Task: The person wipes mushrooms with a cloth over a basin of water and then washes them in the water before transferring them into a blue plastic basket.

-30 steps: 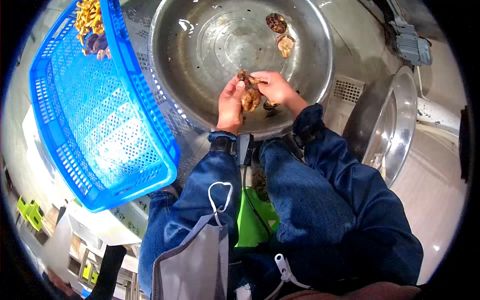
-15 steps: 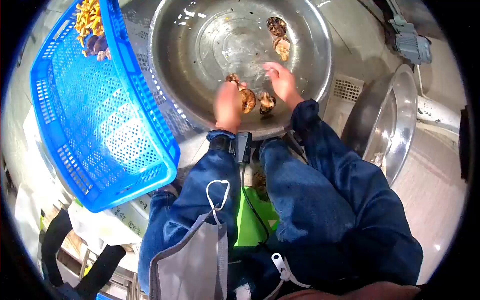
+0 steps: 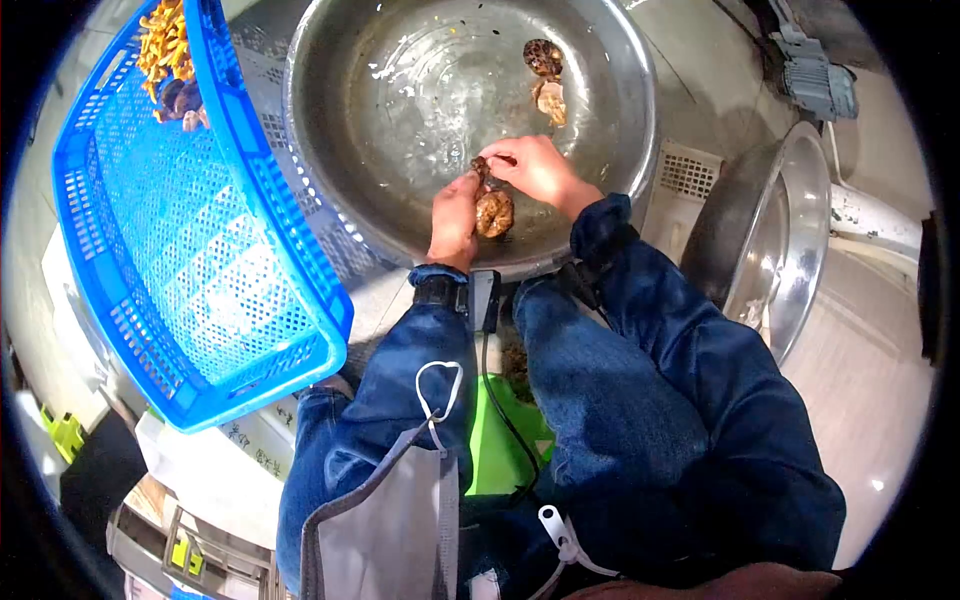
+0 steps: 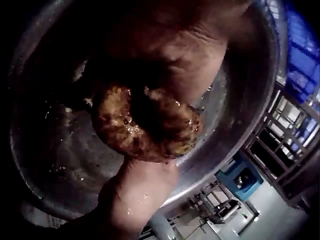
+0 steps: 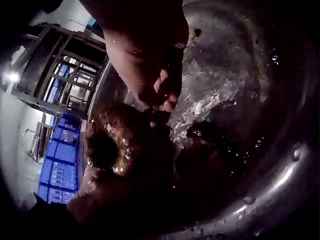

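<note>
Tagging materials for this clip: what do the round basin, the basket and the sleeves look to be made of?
Basin: metal, probably stainless steel, smooth and grey with bright reflections.
Basket: blue, likely moulded plastic, glossy with regular perforations.
Sleeves: dark blue fabric, perhaps denim, matte with soft folds.

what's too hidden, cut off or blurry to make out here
- Where the right hand meets the stem of the mushroom: right wrist view, lost in dark shadow.
- The left hand's far fingers: head view, behind the hand itself.
- The far rim of the basin: head view, cut off by the top edge.
- The rest of the yellow pile: head view, same edge.
- The black writing: head view, too small to read.
</note>
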Demonstrator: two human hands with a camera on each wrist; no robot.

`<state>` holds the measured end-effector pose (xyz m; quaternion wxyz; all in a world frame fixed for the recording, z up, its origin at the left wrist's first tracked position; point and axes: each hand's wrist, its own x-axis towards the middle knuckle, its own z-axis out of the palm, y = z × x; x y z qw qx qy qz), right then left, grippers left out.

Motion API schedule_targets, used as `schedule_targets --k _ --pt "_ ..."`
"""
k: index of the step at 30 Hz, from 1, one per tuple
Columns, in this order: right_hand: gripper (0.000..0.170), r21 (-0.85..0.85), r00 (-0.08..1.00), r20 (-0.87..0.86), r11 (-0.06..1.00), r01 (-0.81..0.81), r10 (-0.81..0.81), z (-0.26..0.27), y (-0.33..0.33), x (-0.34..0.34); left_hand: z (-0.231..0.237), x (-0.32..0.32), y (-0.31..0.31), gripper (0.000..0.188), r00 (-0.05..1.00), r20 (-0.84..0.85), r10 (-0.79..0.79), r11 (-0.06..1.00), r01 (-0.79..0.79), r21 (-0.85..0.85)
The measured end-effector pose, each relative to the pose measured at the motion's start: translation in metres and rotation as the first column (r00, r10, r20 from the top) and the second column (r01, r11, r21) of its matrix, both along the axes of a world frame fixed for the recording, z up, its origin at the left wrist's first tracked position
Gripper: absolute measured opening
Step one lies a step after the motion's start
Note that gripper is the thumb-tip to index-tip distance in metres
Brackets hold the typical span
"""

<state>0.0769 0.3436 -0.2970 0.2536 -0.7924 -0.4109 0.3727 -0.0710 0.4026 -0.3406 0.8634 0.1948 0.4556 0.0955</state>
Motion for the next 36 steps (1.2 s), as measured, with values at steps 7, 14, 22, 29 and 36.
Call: schedule_targets --k 7,14,22,29,36 --pt "0.027 -0.015 0.997 0.063 0.999 -0.046 0.046 0.007 0.002 0.009 -0.014 -0.003 0.001 0.020 0.994 0.042 -0.098 0.995 0.097 0.026" --pt "0.023 -0.015 0.999 0.045 1.000 0.002 -0.002 0.013 0.002 0.006 -0.011 -0.001 -0.001 0.020 0.995 0.045 -0.092 0.995 0.091 0.033" --pt "0.025 -0.006 0.999 0.024 0.999 -0.033 0.034 0.011 0.002 0.003 -0.073 -0.006 -0.014 0.020 0.979 0.059 -0.193 0.818 0.127 0.560" --pt "0.028 -0.125 0.999 -0.026 0.991 -0.051 0.048 0.018 0.007 0.004 -0.064 -0.006 -0.011 0.021 0.968 -0.010 -0.251 0.683 0.184 0.707" --pt "0.025 -0.009 0.995 0.000 0.995 -0.103 0.103 0.017 0.005 0.010 -0.008 -0.002 0.000 0.019 0.993 0.116 -0.005 1.000 0.007 -0.016"
